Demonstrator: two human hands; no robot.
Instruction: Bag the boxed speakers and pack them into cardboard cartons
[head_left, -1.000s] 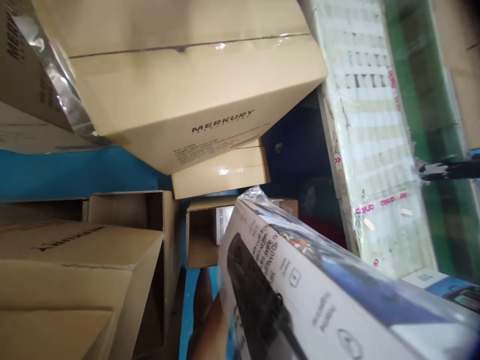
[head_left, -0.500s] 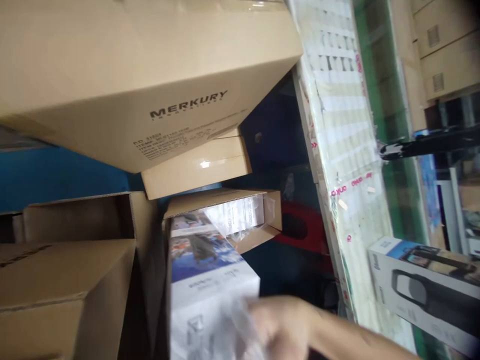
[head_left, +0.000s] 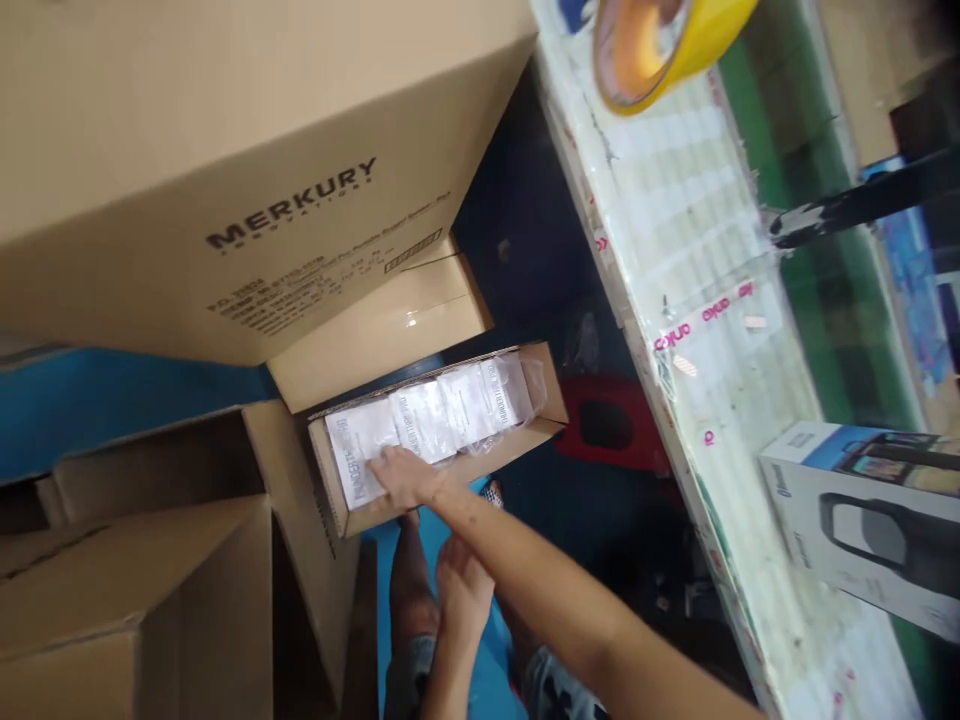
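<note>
My right hand reaches into a long open carton. Its fingers rest, slightly spread, on the leftmost white retail box, which stands end up with printing on it. More white box ends, some under clear plastic, fill the carton in a row to the right. Below the carton's near side is my left hand, fingers curled in; whether anything is in them is hidden.
A large carton marked MERKURY overhangs at upper left. Opened cartons stand at lower left. On the right, a tape-wrapped surface bears a speaker box and a yellow tape roll. A red object lies beyond.
The picture-printed retail box that rose out of the carton's left end now sits down inside it. My right hand moved from its near end into the carton. My left hand came into view.
</note>
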